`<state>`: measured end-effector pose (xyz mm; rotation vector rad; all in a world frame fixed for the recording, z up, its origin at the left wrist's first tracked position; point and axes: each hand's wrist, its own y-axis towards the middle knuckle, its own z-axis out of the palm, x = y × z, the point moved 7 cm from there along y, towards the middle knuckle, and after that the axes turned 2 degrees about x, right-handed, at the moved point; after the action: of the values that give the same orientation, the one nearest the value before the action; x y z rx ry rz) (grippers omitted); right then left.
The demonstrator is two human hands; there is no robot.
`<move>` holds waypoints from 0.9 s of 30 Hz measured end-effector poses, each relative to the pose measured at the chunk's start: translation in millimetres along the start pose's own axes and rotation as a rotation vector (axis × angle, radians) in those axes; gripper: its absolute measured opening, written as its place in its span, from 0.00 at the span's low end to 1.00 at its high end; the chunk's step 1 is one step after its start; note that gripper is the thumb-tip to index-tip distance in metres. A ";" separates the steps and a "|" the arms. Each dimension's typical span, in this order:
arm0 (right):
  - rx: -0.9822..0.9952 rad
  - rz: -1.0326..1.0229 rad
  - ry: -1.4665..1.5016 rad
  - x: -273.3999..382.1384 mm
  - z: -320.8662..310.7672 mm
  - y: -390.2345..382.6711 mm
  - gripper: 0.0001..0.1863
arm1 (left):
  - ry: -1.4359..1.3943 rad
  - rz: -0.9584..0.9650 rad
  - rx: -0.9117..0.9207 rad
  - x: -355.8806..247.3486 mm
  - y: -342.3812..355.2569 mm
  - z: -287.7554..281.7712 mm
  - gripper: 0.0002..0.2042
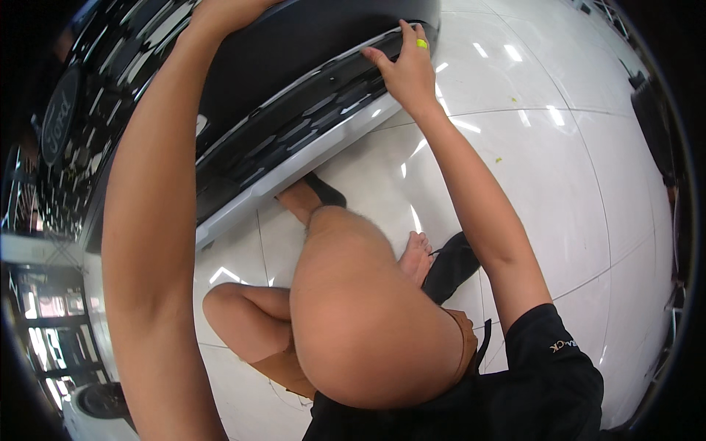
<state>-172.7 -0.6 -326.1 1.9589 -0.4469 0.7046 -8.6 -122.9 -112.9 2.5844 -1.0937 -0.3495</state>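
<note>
The front of a car (pixel 287 44) fills the upper left, with dark grilles (pixel 140 44), an oval badge and a silver lower bumper strip (pixel 279 162). My left hand (pixel 228 13) reaches to the car at the top edge, its fingers mostly out of sight. My right hand (pixel 404 73), with a bright yellow band on one finger, rests at the right end of the lower grille's chrome-edged trim (pixel 335 62), thumb and fingers spread apart.
My bent legs (pixel 368 309) are beneath me, with a bare foot (pixel 415 257) beside a black sandal (pixel 452 264) on the white tiled floor (pixel 529 184). A wheel (pixel 99 399) shows at lower left, and dark objects (pixel 647 132) line the far right rim.
</note>
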 end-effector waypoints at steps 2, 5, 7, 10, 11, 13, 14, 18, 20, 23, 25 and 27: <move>-0.025 -0.235 0.010 37.7 2.1 -17.6 0.45 | -0.004 0.051 -0.010 8.0 9.7 1.7 0.37; 0.057 -0.347 -0.222 80.9 25.5 -43.2 0.45 | 0.075 0.066 0.086 18.2 9.9 5.0 0.39; 0.019 -0.336 -0.166 76.2 23.4 -35.0 0.46 | 0.201 0.049 0.244 16.8 13.8 -0.3 0.40; -0.005 -0.305 0.006 114.7 -1.4 -9.6 0.39 | 0.161 0.109 0.148 38.3 17.9 17.8 0.42; -0.058 -0.412 0.092 135.4 -15.7 8.6 0.34 | 0.062 0.057 0.307 29.4 24.5 34.4 0.49; 0.005 -0.443 0.333 170.3 -32.8 51.6 0.20 | 0.187 0.165 -0.035 3.1 17.5 46.0 0.41; 0.039 -0.463 0.469 196.8 -21.5 71.8 0.17 | 0.256 0.130 -0.150 8.2 8.6 37.2 0.35; 0.283 -0.900 0.118 288.2 44.0 104.6 0.16 | 0.153 0.097 -0.464 16.1 -10.1 47.9 0.23; 0.364 -1.095 -0.043 332.9 85.8 80.0 0.15 | 0.116 0.072 -0.600 38.9 -19.6 70.3 0.23; 0.388 -1.179 -0.281 344.4 100.0 63.8 0.13 | -0.097 0.160 -0.465 8.1 -11.8 72.6 0.26; 0.412 -1.122 -0.381 351.0 100.9 72.0 0.13 | -0.101 0.150 -0.484 -12.5 -7.6 60.4 0.28; 0.510 -0.994 -0.371 390.4 118.7 35.6 0.12 | 0.129 -0.023 -0.678 17.3 -18.6 71.3 0.27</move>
<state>139.6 -128.0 -93.7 2.4327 0.5514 -0.2190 -8.9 -136.7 -187.3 1.9845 -0.7325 -0.4571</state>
